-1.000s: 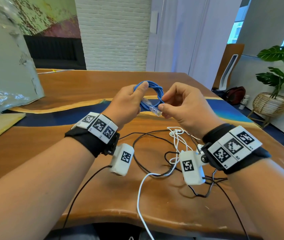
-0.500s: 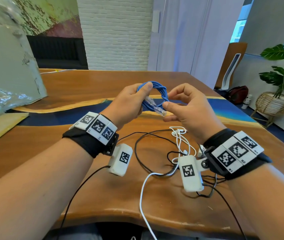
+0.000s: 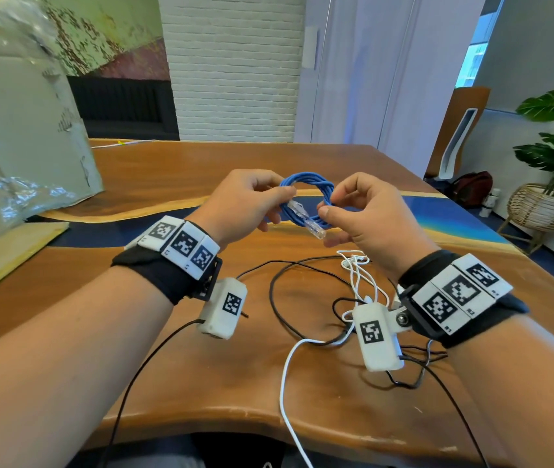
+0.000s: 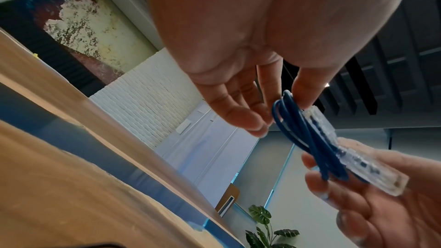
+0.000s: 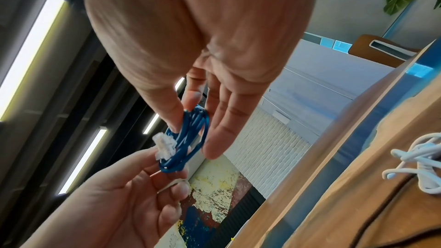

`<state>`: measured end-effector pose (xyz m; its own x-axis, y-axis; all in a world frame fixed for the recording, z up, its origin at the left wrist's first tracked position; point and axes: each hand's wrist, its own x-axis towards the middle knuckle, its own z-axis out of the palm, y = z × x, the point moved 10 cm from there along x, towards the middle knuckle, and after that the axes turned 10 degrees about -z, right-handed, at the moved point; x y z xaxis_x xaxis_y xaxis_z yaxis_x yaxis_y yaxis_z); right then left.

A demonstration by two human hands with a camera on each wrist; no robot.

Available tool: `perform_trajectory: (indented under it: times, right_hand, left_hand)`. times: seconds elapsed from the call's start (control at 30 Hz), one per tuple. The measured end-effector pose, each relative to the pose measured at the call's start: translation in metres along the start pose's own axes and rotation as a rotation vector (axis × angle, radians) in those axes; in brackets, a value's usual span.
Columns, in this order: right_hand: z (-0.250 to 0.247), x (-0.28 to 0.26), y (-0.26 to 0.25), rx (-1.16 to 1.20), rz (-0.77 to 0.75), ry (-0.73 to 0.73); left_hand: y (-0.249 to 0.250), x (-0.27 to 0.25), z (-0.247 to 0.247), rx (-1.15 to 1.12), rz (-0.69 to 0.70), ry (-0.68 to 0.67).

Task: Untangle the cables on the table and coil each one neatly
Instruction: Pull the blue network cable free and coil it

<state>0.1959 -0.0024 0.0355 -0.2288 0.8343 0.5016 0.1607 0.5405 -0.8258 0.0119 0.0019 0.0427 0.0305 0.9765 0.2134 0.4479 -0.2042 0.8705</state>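
Blue cable, white cable, black cable, brown table.

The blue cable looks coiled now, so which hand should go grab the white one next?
Probably the right hand: the white cable lies just beneath it, while the left hand can keep holding the blue cable.

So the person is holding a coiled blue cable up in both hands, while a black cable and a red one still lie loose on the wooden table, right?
Nearly. Both hands, the left hand and the right hand, do hold the coiled blue cable above the wooden table, and a black cable lies loose there. But the other loose one is a white cable, not red, as the head view shows.
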Motion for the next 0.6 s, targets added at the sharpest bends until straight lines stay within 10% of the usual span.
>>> perform_trajectory:
  times: [0.33,0.6]
  right_hand:
    - [0.024,0.003,0.009,-0.096,0.057,-0.156]
    - [0.002,-0.013,0.042,-0.223,0.143,-0.291]
  left_hand:
    - [-0.016,-0.005,-0.034,0.107,-0.006,0.052]
    - [-0.116,-0.012,-0.1,0.303,-0.317,0.051]
